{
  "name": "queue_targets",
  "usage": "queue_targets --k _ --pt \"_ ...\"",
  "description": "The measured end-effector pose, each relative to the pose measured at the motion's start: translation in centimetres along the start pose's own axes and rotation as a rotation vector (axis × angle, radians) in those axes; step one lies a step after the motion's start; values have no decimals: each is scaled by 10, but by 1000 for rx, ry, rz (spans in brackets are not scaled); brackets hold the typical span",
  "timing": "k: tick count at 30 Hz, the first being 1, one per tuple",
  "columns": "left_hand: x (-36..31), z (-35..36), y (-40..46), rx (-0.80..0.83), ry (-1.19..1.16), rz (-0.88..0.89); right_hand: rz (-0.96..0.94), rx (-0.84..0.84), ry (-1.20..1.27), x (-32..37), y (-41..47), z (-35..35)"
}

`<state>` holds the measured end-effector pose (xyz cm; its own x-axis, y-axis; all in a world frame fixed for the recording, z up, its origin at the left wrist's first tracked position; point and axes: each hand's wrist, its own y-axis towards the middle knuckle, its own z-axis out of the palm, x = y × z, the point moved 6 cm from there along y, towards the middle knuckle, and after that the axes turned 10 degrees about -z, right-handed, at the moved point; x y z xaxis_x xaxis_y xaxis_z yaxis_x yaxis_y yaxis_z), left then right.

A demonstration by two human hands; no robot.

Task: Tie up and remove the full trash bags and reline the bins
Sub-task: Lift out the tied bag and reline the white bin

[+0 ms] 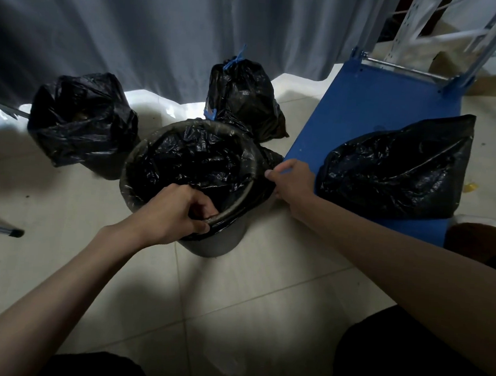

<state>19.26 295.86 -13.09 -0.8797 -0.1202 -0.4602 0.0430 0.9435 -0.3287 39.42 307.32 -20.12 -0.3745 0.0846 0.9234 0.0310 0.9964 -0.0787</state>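
Crinkled black liner [196,158] drapes over the bin [211,243] rim; left hand [172,212] grips the near edge, right hand [292,180] pinches the right edge.

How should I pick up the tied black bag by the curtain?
Probably by the gathered neck of the tied bag, just under its blue tie, coming from above. The bag stands upright and its top is cinched narrow there, while its body below is wide and slippery.

We have one wide-angle view from the head, facing forward and steeply down, close over both forearms. It centres on the round grey plastic bin [208,243] just beyond the left hand [169,215]; edges bow outward.
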Motion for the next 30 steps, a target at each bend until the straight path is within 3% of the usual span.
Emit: queue_targets --k 2,4,7,9,12,14,17,22,26,30 --pt "0 0 -1 2 7 1 2 14 7 1 2 2" --pt "0 0 -1 15 31 3 132 64 122 -8 3 5" --pt "4 1 -2 92 78 -18 394 321 65 -34 -15 12" --pt "10 0 -2 159 159 -38 364 396 6 -41 -18 14" --pt "14 -1 -4 209 285 -124 262 312 193 -23 -15 18" --pt "3 1 -4 132 210 -123 223 343 334 -5 -17 20" --pt "-23 9 0 -68 106 -28 186 398 308 0 -20 22" --pt "-35 31 7 -148 72 54 207 401 350 -6 -23 27" --pt "-39 34 6 -129 82 99 197 408 382 -4 -25 26" --pt "-32 28 5 0 95 20 157 378 346 0 -19 28"
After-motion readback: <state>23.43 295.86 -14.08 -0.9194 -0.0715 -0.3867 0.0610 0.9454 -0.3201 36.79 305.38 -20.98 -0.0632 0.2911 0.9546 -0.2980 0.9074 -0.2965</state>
